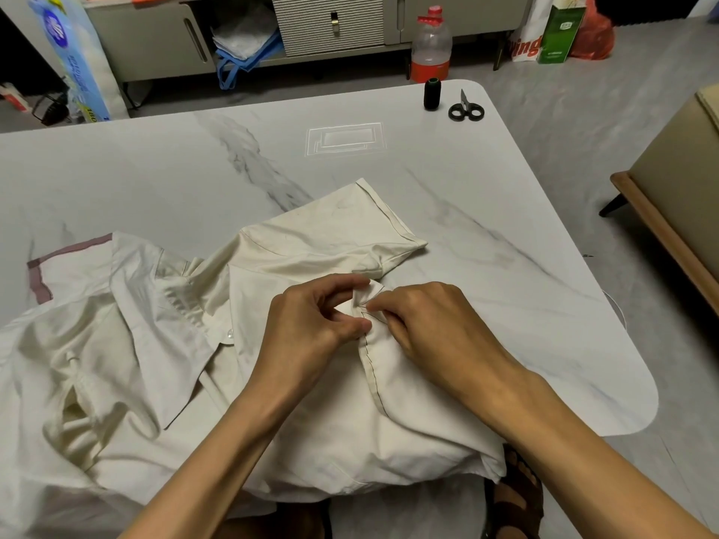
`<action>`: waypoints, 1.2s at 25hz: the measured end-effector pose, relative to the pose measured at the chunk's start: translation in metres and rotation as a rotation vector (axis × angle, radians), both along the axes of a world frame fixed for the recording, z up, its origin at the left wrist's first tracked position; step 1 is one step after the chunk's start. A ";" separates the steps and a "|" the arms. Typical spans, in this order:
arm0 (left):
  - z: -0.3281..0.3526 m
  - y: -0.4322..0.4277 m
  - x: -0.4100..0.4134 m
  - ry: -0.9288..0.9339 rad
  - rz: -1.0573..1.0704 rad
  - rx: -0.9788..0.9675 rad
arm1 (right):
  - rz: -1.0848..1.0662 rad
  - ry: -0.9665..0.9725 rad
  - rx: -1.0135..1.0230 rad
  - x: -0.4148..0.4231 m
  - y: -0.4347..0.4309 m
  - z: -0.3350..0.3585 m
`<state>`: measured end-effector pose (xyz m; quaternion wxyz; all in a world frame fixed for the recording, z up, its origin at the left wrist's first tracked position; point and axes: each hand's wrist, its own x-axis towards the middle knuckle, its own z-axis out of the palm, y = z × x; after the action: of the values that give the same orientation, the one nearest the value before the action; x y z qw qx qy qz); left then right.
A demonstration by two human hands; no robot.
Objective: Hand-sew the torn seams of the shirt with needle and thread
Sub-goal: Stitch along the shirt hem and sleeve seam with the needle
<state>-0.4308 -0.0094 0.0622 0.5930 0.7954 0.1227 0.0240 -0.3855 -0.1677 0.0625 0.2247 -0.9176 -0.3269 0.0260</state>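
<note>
- The cream cotton shirt (175, 344) lies crumpled at the six o'clock edge of the white marble-patterned table (155, 169), one short sleeve pointing off toward one o'clock.
- A row of dark hand stitches (372, 377) runs along the side seam, from just under the hands back toward five o'clock. I judge that stretch already closed.
- The left hand (311, 324) is curled, thumb and fingers pinching a raised fold of the cloth at the top of that row.
- The right hand (432, 320) meets it from three o'clock, fingertips pinched tight on the same fold. A few loose lines of dark thread (365, 310) show between the two hands. Whether a needle sits in those fingers, I cannot tell; it is too small to see.
- The work looks midway: the seam end near the armpit seems the part in hand, with knotting and cutting left.
- A black thread spool (432, 94) and black-handled scissors (465, 109) stand apart at one o'clock, out of reach of both hands.
</note>
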 end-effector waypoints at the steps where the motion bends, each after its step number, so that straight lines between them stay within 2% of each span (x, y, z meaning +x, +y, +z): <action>1: 0.000 -0.002 0.000 -0.004 -0.006 0.026 | 0.004 -0.005 -0.014 0.000 0.000 0.000; 10: -0.002 -0.013 0.003 0.004 -0.015 0.063 | -0.036 -0.001 0.033 -0.001 0.001 -0.006; 16: 0.004 -0.011 0.007 0.006 -0.001 0.045 | -0.158 0.124 0.324 -0.001 0.000 -0.007; 19: 0.005 -0.013 0.007 -0.003 0.005 0.054 | -0.179 0.177 0.398 0.001 -0.004 -0.004; 30: 0.007 -0.019 0.003 -0.089 -0.053 0.227 | -0.112 0.150 0.428 -0.002 -0.001 -0.005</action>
<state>-0.4278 -0.0285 0.0696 0.5042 0.8587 0.0717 0.0571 -0.3878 -0.1685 0.0571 0.4388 -0.8613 -0.2560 0.0119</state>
